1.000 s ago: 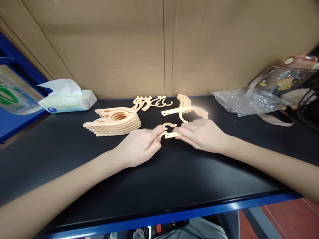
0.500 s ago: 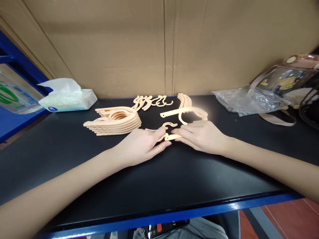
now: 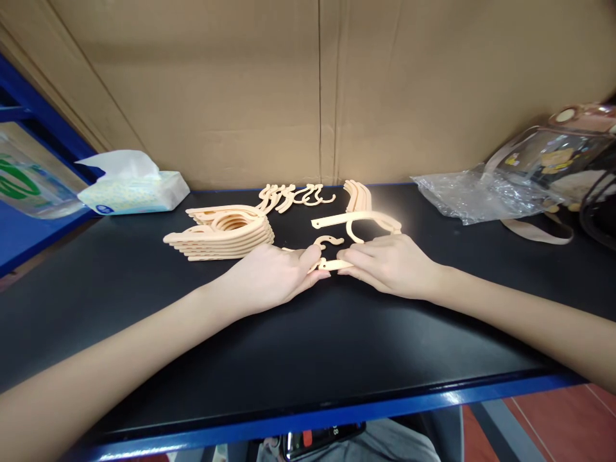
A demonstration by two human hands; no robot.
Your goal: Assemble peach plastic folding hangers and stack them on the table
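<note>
Near the middle of the black table, my left hand [image 3: 269, 276] and my right hand [image 3: 392, 263] face each other, fingers pinched on cream plastic hanger pieces. A hanger arm [image 3: 332, 264] bridges the small gap between them, its right part under my right fingers. The piece in my left fingers is mostly covered. Just beyond lies a small hanger hook [image 3: 330, 240]. Another curved hanger arm [image 3: 359, 218] rises behind my right hand. To the left stands a stack of folded hangers [image 3: 226, 234].
Several loose hooks [image 3: 293, 196] and a bundle of hanger arms [image 3: 357, 194] lie at the back. A tissue box [image 3: 139, 189] sits back left, a clear plastic bag [image 3: 457, 192] back right. Cardboard [image 3: 216, 96] walls the rear. A phone [image 3: 317, 439] shows below the table edge.
The view has shifted very slightly. Both hands keep their pinch, the left fingers turned a little around the joint; the other hanger pieces lie as before.
</note>
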